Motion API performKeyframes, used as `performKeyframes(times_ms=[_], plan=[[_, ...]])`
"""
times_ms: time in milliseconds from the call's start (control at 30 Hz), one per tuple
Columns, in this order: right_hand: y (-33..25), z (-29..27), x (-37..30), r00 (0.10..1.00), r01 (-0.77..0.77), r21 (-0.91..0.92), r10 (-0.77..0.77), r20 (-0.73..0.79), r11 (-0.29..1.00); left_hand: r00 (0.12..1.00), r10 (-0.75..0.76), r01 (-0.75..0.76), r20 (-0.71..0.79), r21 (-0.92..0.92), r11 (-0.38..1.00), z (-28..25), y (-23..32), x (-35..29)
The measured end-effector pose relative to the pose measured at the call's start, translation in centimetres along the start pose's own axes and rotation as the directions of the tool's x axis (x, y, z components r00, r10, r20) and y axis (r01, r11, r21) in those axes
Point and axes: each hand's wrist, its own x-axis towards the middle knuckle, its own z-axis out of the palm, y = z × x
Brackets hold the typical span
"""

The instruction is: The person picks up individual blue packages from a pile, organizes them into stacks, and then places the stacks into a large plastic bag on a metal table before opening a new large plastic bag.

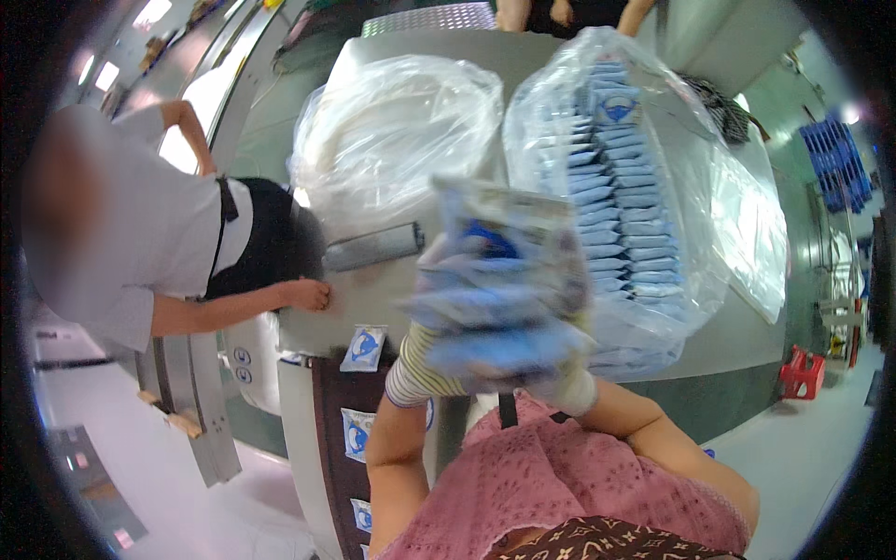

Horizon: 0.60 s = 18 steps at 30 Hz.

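1. Grey and smooth, the worktable (387,291) spreads under the filled clear bag (698,266), from which I take every place.
2. Holding this stack of blue-and-white packets (504,280) well, I judge, asks for even pressure from both sides and level wrists, since slick pouches could slip out of the middle. Squeezing hard might crease them; too lightly, and the edges could fan apart.
3. Both my gloved hands grip the stack: my left hand (422,362), striped at the cuff, at its left side, my right hand (571,386) at its lower right. Most of my fingers are hidden, so I can't tell how far they bend.
4. That stack is to the near left of the filled clear bag, overlapping it in view; whether they touch, I can't tell.
5. Inside the filled clear bag, rows of packets (644,215) stand tightly together.
6. Left of it are a grey roll (373,248) and a second clear bag (401,131).
7. Farther left and nearer me, loose packets (364,348) lie spaced out, with a co-worker's hand (308,295) beyond them.
8. Well to its right is a red stool (803,373).
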Motion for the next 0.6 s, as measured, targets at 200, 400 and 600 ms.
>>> performKeyframes(times_ms=[200,400,600], plan=[[-0.6,-16.7,3.5,0.963,0.022,-0.277,-0.095,-0.253,0.961,0.884,0.403,-0.463,0.235,0.330,0.823,5.6,3.5,16.2],[6.0,-33.0,10.6,0.921,-0.140,-0.412,-0.035,-0.388,0.900,0.959,-0.199,-0.039,0.204,0.786,0.617,11.1,-4.4,24.5],[12.4,-38.4,18.1,0.969,-0.095,-0.593,-0.063,-0.239,0.800,0.942,-0.323,0.019,0.091,0.946,0.322,14.5,-9.0,30.9]])
